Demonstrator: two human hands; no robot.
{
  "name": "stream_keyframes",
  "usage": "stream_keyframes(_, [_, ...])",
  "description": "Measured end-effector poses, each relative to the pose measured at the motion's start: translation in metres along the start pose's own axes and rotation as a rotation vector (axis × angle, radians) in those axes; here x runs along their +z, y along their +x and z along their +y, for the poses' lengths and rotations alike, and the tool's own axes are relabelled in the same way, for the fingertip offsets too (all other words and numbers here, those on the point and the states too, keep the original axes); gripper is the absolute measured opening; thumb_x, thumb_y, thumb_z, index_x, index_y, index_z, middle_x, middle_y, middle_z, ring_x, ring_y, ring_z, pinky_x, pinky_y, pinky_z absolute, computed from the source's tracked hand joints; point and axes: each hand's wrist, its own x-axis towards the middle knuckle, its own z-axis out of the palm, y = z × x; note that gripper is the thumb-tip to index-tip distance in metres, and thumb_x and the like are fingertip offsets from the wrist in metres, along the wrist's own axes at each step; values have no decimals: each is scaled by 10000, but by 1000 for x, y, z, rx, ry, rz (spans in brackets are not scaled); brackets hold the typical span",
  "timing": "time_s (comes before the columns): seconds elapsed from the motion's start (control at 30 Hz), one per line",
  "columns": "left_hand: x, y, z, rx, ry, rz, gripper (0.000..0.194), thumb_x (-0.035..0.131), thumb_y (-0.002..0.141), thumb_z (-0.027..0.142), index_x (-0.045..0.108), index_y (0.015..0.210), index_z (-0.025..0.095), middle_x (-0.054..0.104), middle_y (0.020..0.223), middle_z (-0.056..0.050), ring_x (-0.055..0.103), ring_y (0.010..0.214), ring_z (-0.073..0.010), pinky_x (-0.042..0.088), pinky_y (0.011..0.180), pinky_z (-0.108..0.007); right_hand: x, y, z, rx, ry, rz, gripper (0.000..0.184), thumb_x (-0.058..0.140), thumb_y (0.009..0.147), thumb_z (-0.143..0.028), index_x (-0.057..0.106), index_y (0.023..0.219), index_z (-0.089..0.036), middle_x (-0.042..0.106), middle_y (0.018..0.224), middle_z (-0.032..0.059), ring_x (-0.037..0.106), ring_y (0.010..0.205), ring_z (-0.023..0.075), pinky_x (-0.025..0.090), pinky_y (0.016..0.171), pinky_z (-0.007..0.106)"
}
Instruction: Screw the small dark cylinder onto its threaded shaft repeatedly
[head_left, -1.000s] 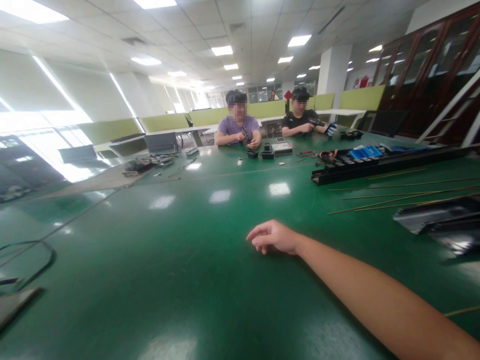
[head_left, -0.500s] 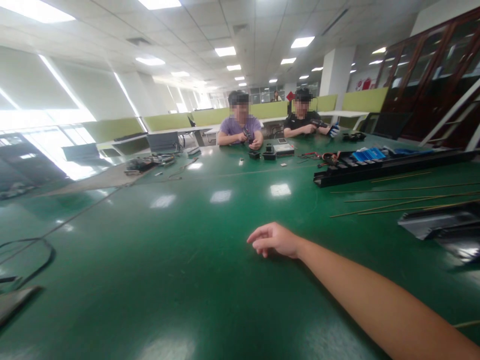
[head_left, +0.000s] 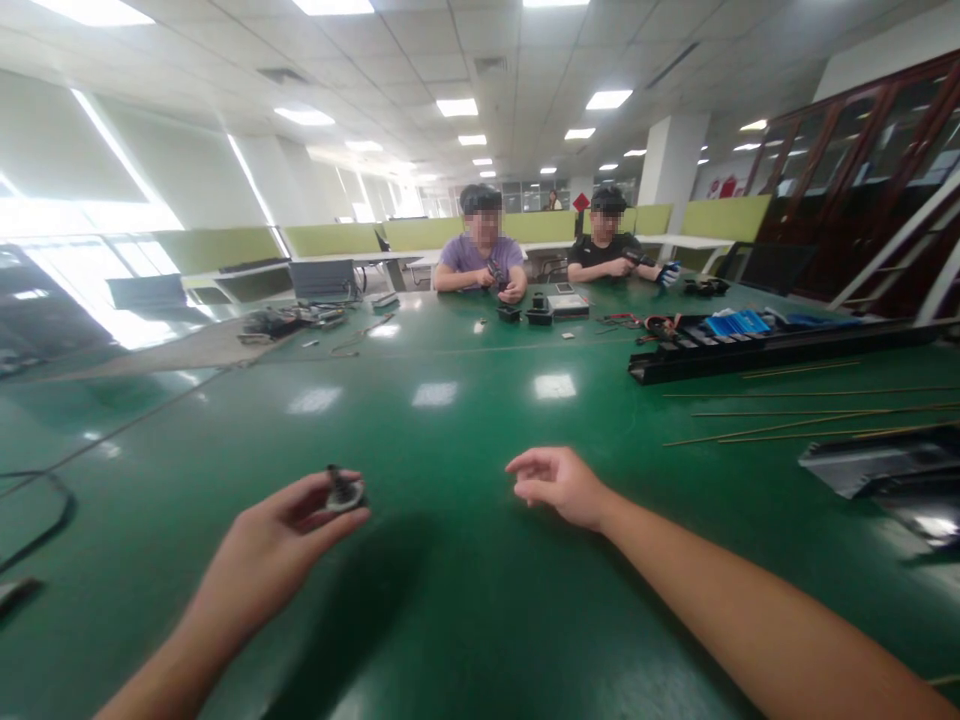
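Observation:
My left hand (head_left: 300, 520) holds a small round part (head_left: 344, 494), dark with a pale rim and a short black stem pointing up. Thumb and fingers pinch it from both sides, above the green tabletop (head_left: 442, 620). What kind of part it is, I cannot make out. To the right, my right hand (head_left: 559, 487) rests low over the table with its fingers loosely curved and apart. Nothing shows between them. A gap of bare green surface separates the two hands.
Two people (head_left: 480, 250) sit across the table, handling dark tools. A long black channel (head_left: 750, 355) carrying blue packets (head_left: 736, 322) lies at the right, near thin brass-coloured rods (head_left: 787, 413) and dark metal profiles (head_left: 847, 465). Assorted parts (head_left: 289, 318) lie far left.
My left hand has come into view from the lower left, holding the small round part. My right hand has stayed nearly in place, with the view shifting slightly.

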Motion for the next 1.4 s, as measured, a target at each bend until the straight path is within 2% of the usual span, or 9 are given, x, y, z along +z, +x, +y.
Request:
stream_keyframes(0.07, [30,19,8,-17,-128,-220,574,770,695,538,673,1113,158,723,1025,-78,695,918,-257,567,893,-402,-2,1,2,-43,-103,113,359,717,701,-194,668,1053,-144,636,861,21,543,619,96,448,597,245])
stream_keyframes(0.13, [60,31,18,90,-129,-351,430,719,774,431,676,1132,197,698,1072,-68,672,956,-237,550,903,-373,-4,2,4,-58,-189,173,422,688,703,-148,637,1122,-166,626,932,23,529,620,86,448,592,235])
stream_keyframes(0.23, [93,35,25,244,-105,-427,325,663,832,319,683,1147,241,669,1063,-54,636,957,-209,524,866,-325,-2,2,8,-49,-273,154,512,668,696,-99,589,1192,-200,620,993,20,536,605,78,452,572,225])
stream_keyframes(0.33, [108,28,15,302,-121,-426,329,653,850,282,672,1177,257,659,1055,-49,619,957,-197,498,867,-311,1,-1,9,-56,-369,96,535,672,682,-74,570,1185,-225,634,1019,12,555,607,81,457,570,223])
stream_keyframes(0.4, [111,22,6,310,-128,-404,341,671,842,274,664,1184,268,662,1065,-40,617,972,-197,490,886,-314,3,-3,9,-73,-439,79,500,684,689,-89,575,1155,-232,647,981,3,566,615,91,457,581,229])
stream_keyframes(0.5, [114,14,0,290,-131,-329,386,712,814,262,640,1193,269,670,1087,-30,626,960,-195,502,862,-306,3,-8,5,-90,-568,67,453,719,705,-149,593,1131,-235,613,744,-37,560,606,122,449,600,250])
stream_keyframes(0.63, [114,9,2,361,-126,-257,321,705,813,203,632,1122,253,674,1045,-12,630,913,-169,504,829,-278,3,-12,1,-149,-638,36,474,732,695,-151,596,1141,-239,646,891,3,577,683,140,463,639,266])
stream_keyframes(0.87, [113,10,4,474,-111,-286,253,687,840,193,634,1083,240,678,1031,-9,627,940,-154,491,856,-265,5,-18,-5,-205,-707,-3,443,749,724,-219,604,1142,-243,649,986,16,596,753,158,484,701,290])
stream_keyframes(1.4, [116,7,5,497,-72,-297,272,708,804,188,654,1063,249,701,1033,-3,649,956,-178,495,890,-321,10,-21,-11,-327,-729,-46,264,695,773,-172,649,1029,-219,644,940,25,600,826,174,473,748,292])
